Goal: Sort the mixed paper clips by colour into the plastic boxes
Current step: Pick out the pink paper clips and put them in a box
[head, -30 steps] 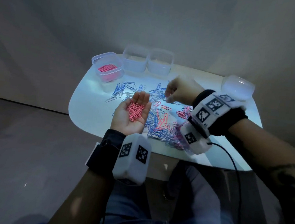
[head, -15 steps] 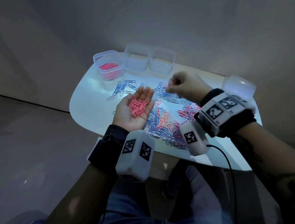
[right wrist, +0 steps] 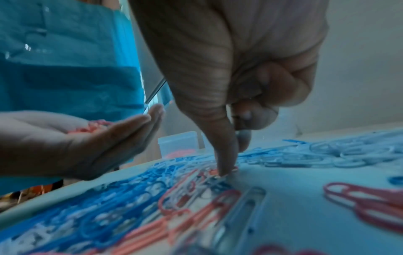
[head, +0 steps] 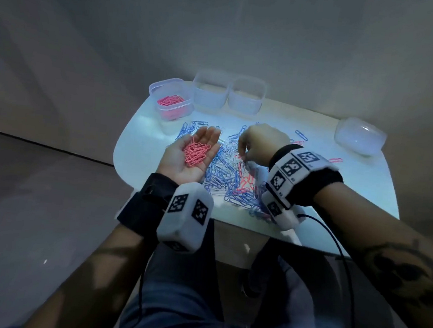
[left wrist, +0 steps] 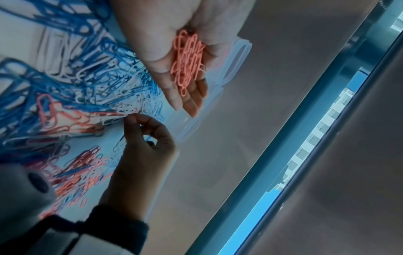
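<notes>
My left hand (head: 198, 146) is held palm up and flat above the table's left half, carrying a heap of pink paper clips (head: 195, 153) (left wrist: 188, 57). Beside it, my right hand (head: 242, 153) reaches down into the mixed pile of blue, white and pink clips (head: 224, 180). Its thumb and forefinger meet on a pink clip (left wrist: 104, 114) at the pile's middle, and the other fingers are curled. In the right wrist view one fingertip (right wrist: 223, 170) presses on the clips. A clear plastic box (head: 164, 84) at the back left holds pink clips.
Two clear boxes (head: 210, 91) (head: 246, 97) stand side by side at the back of the white table (head: 138, 146); a fourth box (head: 359, 137) sits at the back right. Stray clips lie near it, pink (head: 335, 160) and blue (head: 301, 134). My knees are under the front edge.
My right hand has moved from the pile's far edge toward its middle and lowered its fingertips onto the clips. The left hand has stayed palm up with the pink clips.
</notes>
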